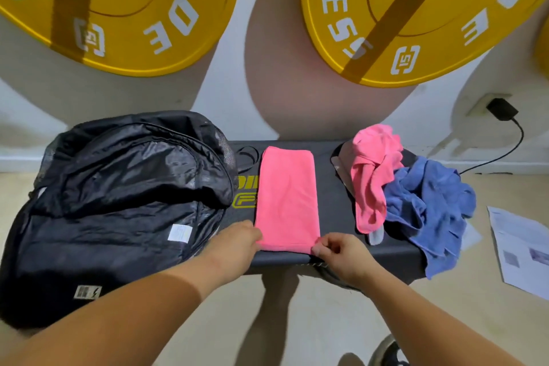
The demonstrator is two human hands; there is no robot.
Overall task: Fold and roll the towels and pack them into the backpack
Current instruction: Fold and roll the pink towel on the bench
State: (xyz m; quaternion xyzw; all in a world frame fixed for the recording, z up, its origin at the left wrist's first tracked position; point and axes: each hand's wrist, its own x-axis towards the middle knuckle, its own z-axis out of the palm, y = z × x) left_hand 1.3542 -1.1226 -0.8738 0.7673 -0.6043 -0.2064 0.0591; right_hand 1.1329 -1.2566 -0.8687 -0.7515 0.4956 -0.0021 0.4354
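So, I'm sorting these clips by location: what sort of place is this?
Probably a gym or workout room: large yellow weight plates hang on the wall, and the folded pink towel lies on a black padded bench with yellow lettering.

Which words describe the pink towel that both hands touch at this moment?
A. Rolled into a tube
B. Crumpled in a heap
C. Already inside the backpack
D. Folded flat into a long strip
D: the folded pink towel lies flat as a long strip on the bench, beside the backpack, with the left hand and right hand at its near corners.
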